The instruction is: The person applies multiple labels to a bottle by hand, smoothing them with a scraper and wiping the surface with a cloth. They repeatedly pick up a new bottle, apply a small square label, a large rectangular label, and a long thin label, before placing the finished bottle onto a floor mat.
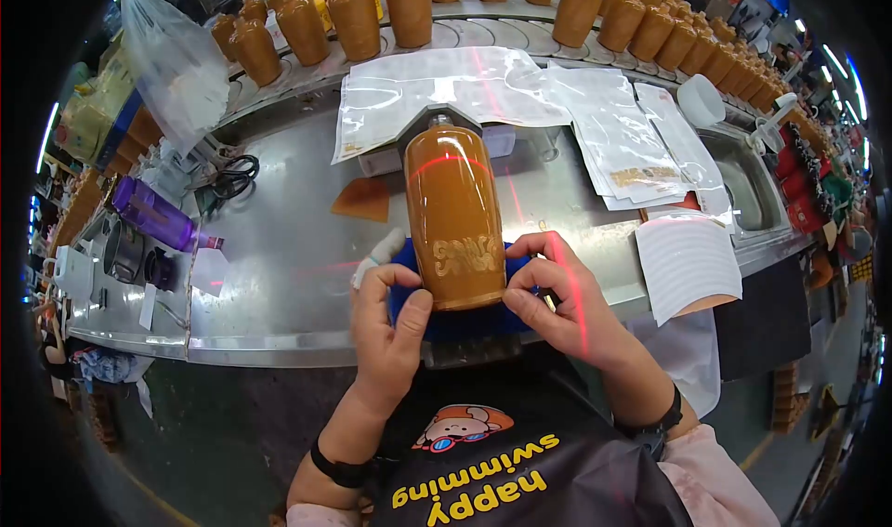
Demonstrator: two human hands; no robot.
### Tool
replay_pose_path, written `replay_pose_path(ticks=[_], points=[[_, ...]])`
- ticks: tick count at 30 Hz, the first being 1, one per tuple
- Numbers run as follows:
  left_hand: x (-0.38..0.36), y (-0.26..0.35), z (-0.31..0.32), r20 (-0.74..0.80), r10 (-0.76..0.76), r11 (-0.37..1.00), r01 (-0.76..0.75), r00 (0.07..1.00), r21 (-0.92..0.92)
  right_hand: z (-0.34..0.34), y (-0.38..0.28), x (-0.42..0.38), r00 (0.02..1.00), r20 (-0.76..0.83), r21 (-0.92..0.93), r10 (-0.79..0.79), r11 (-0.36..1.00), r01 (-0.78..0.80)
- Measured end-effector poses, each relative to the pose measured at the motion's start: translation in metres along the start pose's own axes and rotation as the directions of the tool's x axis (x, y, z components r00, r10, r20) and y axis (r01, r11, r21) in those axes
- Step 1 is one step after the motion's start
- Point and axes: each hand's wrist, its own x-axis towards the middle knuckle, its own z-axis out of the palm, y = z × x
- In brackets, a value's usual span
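Observation:
A glossy brown bottle (453, 202) with gold lettering near its base lies in front of me, its neck in a dark holder (438, 118) and its base toward me. Blue material shows beneath the base end. My left hand (388, 321) is at the left side of the base, thumb and bent fingers touching it, with a white covering on one finger. On the right side of the base, my right hand (555, 296) touches the bottle with thumb and fingertips. Red laser lines cross the bottle and my right hand.
Printed sheets (609, 137) lie behind and to the right. Brown bottles (409, 11) line the curved conveyor at the back. A purple bottle (153, 213) and black cable (236, 177) are at left, a sink (751, 188) at right. A stack of white strips (688, 265) overhangs the front edge.

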Motion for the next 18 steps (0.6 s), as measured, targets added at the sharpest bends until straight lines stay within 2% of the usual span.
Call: replay_pose_path(ticks=[2, 5, 8, 11, 14, 18], points=[[0.004, 0.003, 0.004, 0.029, 0.100, 0.989, -0.103, 0.995, 0.103, 0.001, 0.004, 0.000, 1.000, -0.015, 0.006, -0.016, 1.000, 0.016], [0.000, -0.002, 0.011, 0.028, -0.011, 1.000, 0.012, 1.000, -0.012, -0.001, 0.002, -0.002, 0.999, -0.009, 0.038, 0.050, 0.998, -0.049], [0.000, 0.001, 0.013, 0.039, -0.027, 1.000, 0.027, 0.999, 0.005, -0.002, 0.008, -0.004, 1.000, -0.023, 0.027, 0.017, 0.999, -0.017], [0.003, 0.005, 0.012, 0.108, 0.008, 0.994, -0.020, 0.994, 0.107, -0.002, 0.015, -0.005, 1.000, -0.029, 0.035, -0.001, 0.999, 0.002], [0.006, 0.008, 0.013, 0.111, 0.059, 0.976, -0.081, 0.992, 0.203, -0.002, 0.018, -0.006, 1.000, -0.025, 0.068, 0.018, 0.998, -0.016], [0.007, 0.008, 0.018, 0.054, 0.056, 0.990, -0.063, 0.997, 0.126, -0.004, 0.022, -0.006, 1.000, 0.003, 0.116, 0.011, 0.993, -0.011]])
